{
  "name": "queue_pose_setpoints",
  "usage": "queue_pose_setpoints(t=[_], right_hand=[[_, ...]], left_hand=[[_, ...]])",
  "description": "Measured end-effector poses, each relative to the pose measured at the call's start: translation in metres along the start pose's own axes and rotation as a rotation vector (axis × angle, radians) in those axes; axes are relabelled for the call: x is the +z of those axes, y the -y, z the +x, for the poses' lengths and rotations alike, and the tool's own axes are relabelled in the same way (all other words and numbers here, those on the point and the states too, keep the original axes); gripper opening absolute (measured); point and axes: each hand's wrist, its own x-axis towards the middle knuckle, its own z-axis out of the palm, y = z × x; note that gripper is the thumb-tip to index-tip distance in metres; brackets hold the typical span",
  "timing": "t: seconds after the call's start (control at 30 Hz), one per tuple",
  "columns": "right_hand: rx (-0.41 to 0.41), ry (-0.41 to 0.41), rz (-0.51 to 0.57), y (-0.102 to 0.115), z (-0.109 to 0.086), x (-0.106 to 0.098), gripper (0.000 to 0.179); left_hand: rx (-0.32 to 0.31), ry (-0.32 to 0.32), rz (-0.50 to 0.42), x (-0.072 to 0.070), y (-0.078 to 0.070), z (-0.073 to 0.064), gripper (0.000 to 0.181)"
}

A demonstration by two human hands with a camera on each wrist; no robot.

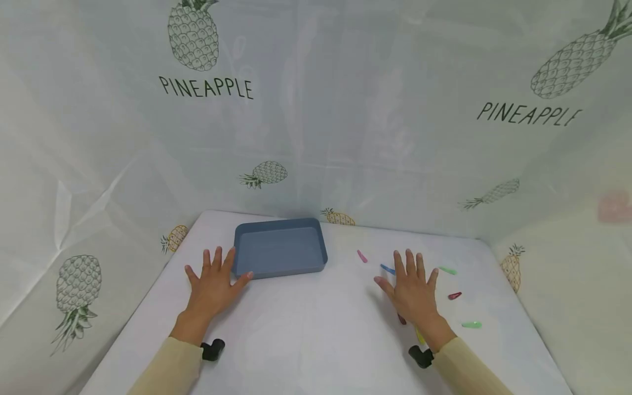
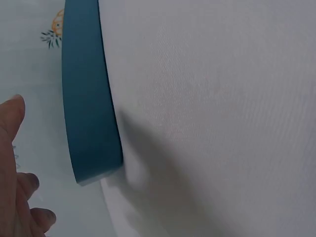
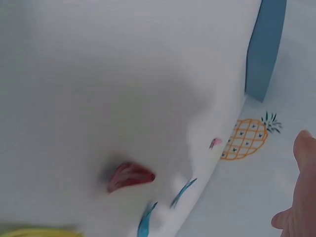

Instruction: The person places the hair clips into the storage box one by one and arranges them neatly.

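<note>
Two bare hands above a bench (image 1: 306, 340), with the likely sources of error. The left grip (image 1: 212, 288) and right grip (image 1: 415, 293) are both released: fingers are spread and hold nothing. A shallow blue-grey tray (image 1: 278, 249) lies at centre left of the frame; the left thumb and index finger overlap its near-left corner in the head view, although the left wrist view shows a gap. Were this hand to drop or sweep inward, it could push the tray askew or toward the pineapple-print curtain (image 1: 321, 126).

Small snap hair clips lie scattered at centre right: a pink clip (image 1: 362, 256), a blue clip (image 1: 387, 269) by the right fingertips, an upper green clip (image 1: 448, 270), a red clip (image 1: 455, 295) and a lower green clip (image 1: 472, 325). A dark red clip (image 1: 402, 319) and a yellow clip (image 1: 419, 336) are partly covered by the right hand and wrist, so either could be overlooked, or dragged by the black wrist camera (image 1: 421, 356) if the arm lowers. The clips appear thin and low; a hurried pinch would probably skid them along the smooth cloth or flick one into its neighbour.
</note>
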Motion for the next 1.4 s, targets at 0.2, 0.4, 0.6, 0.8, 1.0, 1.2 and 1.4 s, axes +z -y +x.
queue_pose_setpoints(t=[0.2, 0.4, 0.6, 0.8, 1.0, 1.2, 1.4], right_hand=[[-0.015, 0.015, 0.021, 0.022, 0.016, 0.008, 0.097], [-0.054, 0.074, 0.028, 0.061, 0.039, 0.018, 0.094], [-0.167, 0.131, 0.082, 0.108, 0.060, 0.040, 0.091], [-0.221, 0.231, 0.140, 0.138, 0.065, 0.058, 0.095], [-0.221, 0.254, 0.118, 0.138, 0.054, 0.058, 0.095], [-0.187, 0.206, 0.099, 0.119, 0.022, 0.051, 0.094], [-0.194, 0.162, 0.078, 0.098, -0.017, 0.043, 0.092]], left_hand=[[-0.030, 0.008, 0.019, 0.001, 0.008, 0.009, 0.101], [-0.052, 0.034, -0.038, 0.005, 0.004, 0.018, 0.099], [-0.069, 0.066, -0.112, 0.020, -0.002, 0.025, 0.107], [-0.074, 0.076, -0.191, 0.037, 0.001, 0.027, 0.112], [-0.068, 0.120, -0.206, 0.041, -0.002, 0.028, 0.112], [-0.014, 0.133, -0.221, 0.048, -0.020, 0.019, 0.110], [0.064, 0.137, -0.201, 0.054, -0.041, 0.000, 0.108]])
